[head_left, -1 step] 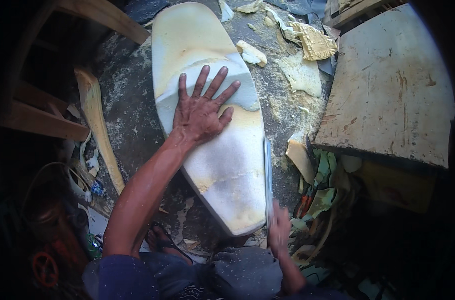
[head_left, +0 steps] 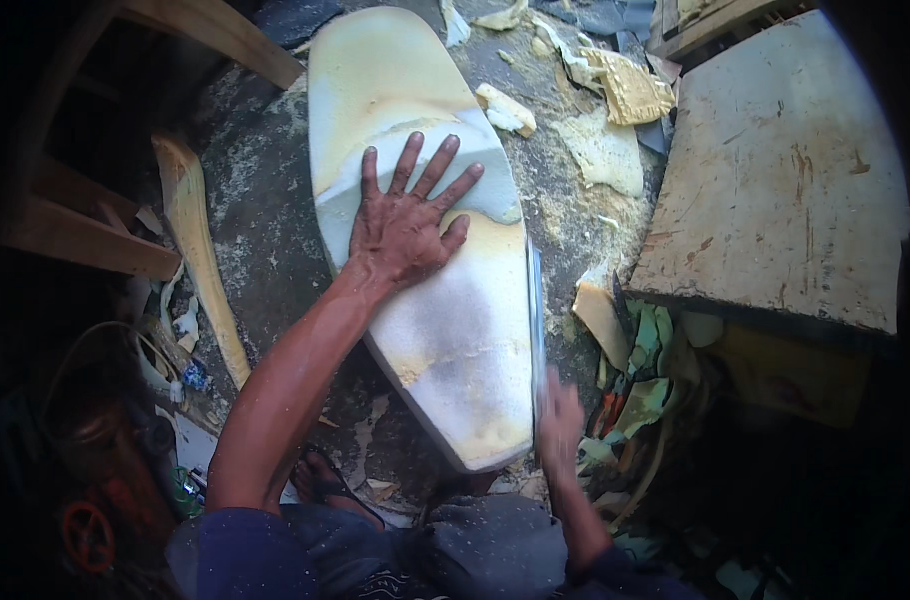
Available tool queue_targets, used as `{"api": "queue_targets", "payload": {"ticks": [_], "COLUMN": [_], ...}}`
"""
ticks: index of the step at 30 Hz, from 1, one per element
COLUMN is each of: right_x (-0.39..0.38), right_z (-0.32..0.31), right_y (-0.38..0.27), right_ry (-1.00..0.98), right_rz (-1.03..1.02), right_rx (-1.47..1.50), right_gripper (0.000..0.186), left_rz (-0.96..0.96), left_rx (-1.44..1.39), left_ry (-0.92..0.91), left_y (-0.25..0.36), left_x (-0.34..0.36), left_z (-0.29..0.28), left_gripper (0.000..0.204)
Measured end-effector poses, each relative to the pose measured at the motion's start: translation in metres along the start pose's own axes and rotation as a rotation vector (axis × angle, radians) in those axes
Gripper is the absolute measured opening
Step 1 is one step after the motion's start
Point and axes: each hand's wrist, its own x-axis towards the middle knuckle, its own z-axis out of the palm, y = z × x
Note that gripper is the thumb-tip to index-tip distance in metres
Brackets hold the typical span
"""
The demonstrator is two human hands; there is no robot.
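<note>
A long, tapered foam pad (head_left: pixel 405 75), pale yellow and white with a grey smudge, lies lengthwise in front of me. My left hand (head_left: pixel 403 222) is open on it, palm down, fingers spread across the raised white band. Along the pad's right edge runs a long, thin metal blade (head_left: pixel 535 300). My right hand (head_left: pixel 560 430) is closed on its lower end, beside the pad's near right corner, and blurred by motion.
A pale worn board (head_left: pixel 770 180) stands at the right, with foam offcuts (head_left: pixel 635 85) and green scraps (head_left: pixel 643 405) nearby. A curved foam strip (head_left: pixel 200 250) lies on the left near wooden beams (head_left: pixel 95 245). My sandalled foot (head_left: pixel 325 480) shows below the pad.
My right hand and the blade have slid a little way up along the pad's edge, away from me. My left hand and the pad have shifted very slightly in the picture.
</note>
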Motion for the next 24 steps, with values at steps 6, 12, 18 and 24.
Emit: {"api": "queue_targets", "payload": {"ticks": [6,12,18,24], "right_x": [0.016,0.001,0.028,-0.003], "right_z": [0.007,0.001,0.001,0.0], "right_y": [0.011,-0.005,-0.02,-0.005], "right_ry": [0.013,-0.011,0.04,-0.016], "right_rz": [-0.179,-0.001,-0.067,0.117], "right_rx": [-0.057,-0.001,-0.104,-0.025], "right_gripper": [0.044,0.054,0.047,0.049], "left_rz": [-0.003,-0.008,-0.004,-0.028], "left_rx": [0.027,-0.007,-0.013,-0.038], "left_ry": [0.008,-0.022,0.005,-0.116], "left_y": [0.0,-0.002,-0.005,-0.004], "left_x": [-0.001,0.0,-0.001,0.004], "left_z": [0.0,0.001,0.002,0.0], "left_gripper": [0.067,0.067,0.068,0.067]}}
